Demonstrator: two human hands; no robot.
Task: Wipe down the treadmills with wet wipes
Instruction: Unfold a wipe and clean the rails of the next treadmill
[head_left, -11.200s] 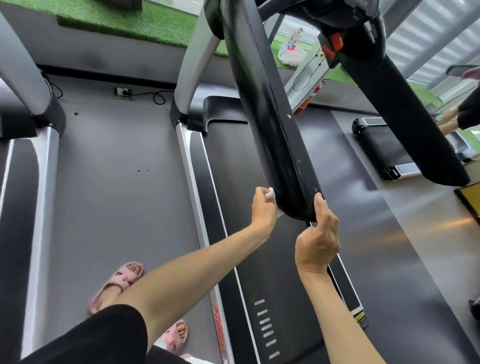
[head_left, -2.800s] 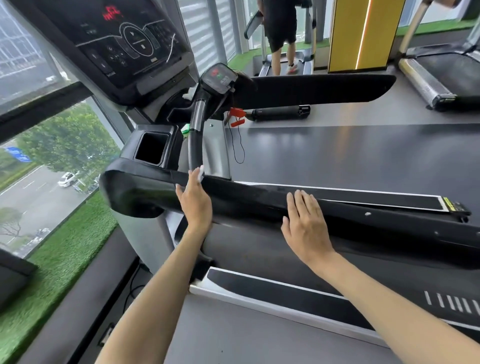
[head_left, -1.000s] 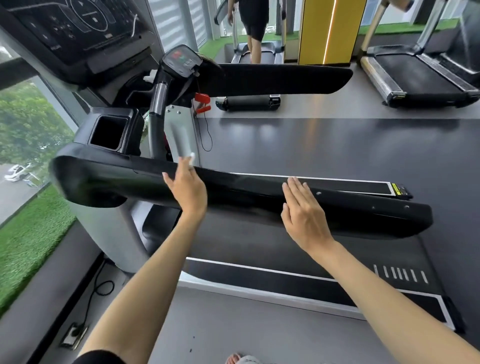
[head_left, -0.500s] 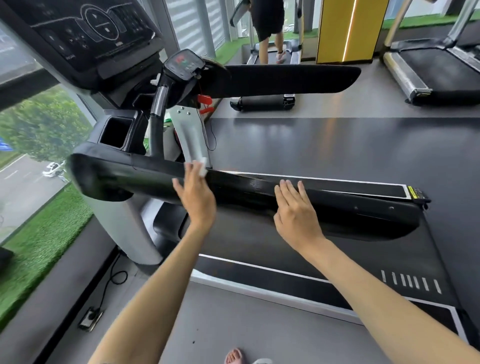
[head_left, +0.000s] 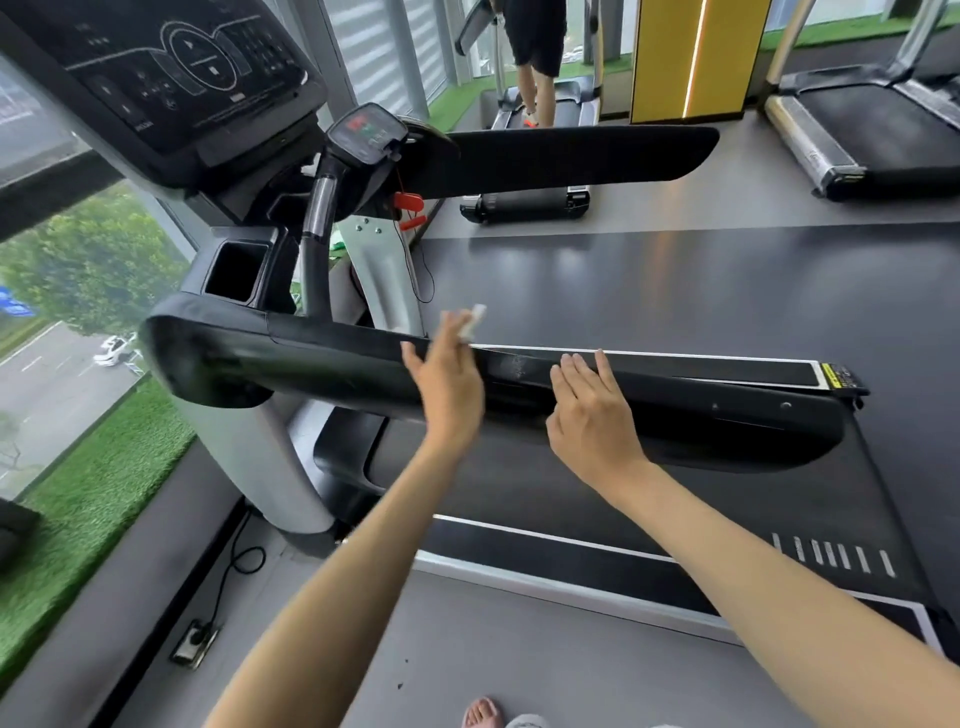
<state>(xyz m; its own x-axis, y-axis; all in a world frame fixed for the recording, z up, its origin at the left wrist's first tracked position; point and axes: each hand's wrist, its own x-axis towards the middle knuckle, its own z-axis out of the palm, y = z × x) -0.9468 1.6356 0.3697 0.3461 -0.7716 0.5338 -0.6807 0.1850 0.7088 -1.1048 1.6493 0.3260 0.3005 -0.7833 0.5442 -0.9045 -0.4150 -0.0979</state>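
Observation:
A long black treadmill handrail (head_left: 322, 366) runs across the middle of the view, from the console on the left to its rounded end at the right. My left hand (head_left: 451, 382) lies over its top edge and holds a small white wet wipe (head_left: 474, 321) at the fingertips, which are blurred. My right hand (head_left: 592, 410) rests flat on the rail just to the right, fingers straight. Below the rail lies the treadmill's belt (head_left: 623, 493).
The console screen (head_left: 171, 67) and a cup holder (head_left: 236, 270) sit at the left, with a red safety clip (head_left: 408, 201). A second handrail (head_left: 561, 156) runs behind. A person stands on a far treadmill (head_left: 535, 57). A floor socket and cable (head_left: 195, 642) lie near the green turf.
My left hand has slid rightward along the rail with the wipe, closing most of the gap to my right hand, which stays pressed on the rail.

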